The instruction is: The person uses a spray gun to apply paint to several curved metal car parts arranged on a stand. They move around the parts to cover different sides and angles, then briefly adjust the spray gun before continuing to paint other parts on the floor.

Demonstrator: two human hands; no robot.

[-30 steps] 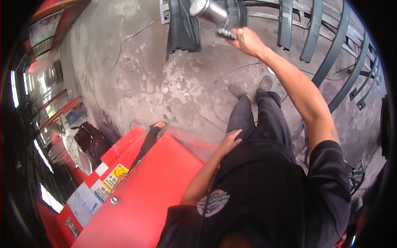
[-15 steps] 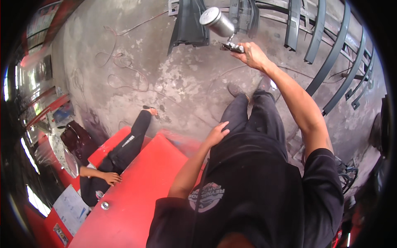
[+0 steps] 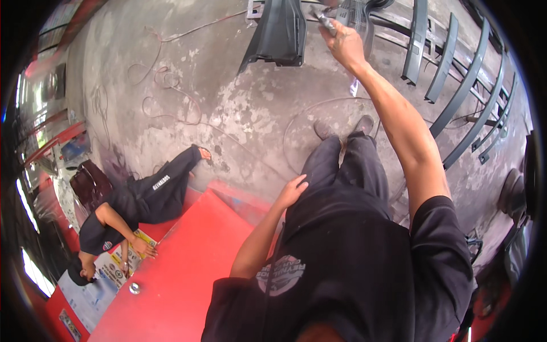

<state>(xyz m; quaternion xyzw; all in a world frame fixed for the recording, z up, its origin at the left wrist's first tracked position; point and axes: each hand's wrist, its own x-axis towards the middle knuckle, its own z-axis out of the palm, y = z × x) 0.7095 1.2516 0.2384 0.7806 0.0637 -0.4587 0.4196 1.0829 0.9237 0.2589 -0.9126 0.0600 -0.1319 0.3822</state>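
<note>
My right hand (image 3: 345, 48) reaches far forward on an outstretched arm, its fingers wrapped round a spray gun (image 3: 325, 21). The gun's cup is mostly cut off by the top edge of the view. Close by the gun stand a dark grey trim panel (image 3: 280, 37) to the left and a perforated grey panel (image 3: 354, 16) behind the hand. My left hand (image 3: 293, 191) holds nothing and hangs beside my left thigh, fingers apart, near the corner of a red panel (image 3: 199, 251).
Several curved grey trim strips (image 3: 464, 85) lie on a rack at the right. A thin hose (image 3: 196, 117) loops over the worn concrete floor. On the left, beyond the red panel, a co-worker in dark clothes (image 3: 122, 199) leans over, one hand (image 3: 143, 246) near its edge.
My right hand has moved farther forward with the spray gun, and its cup has left the view at the top. The co-worker's head and torso have come into view.
</note>
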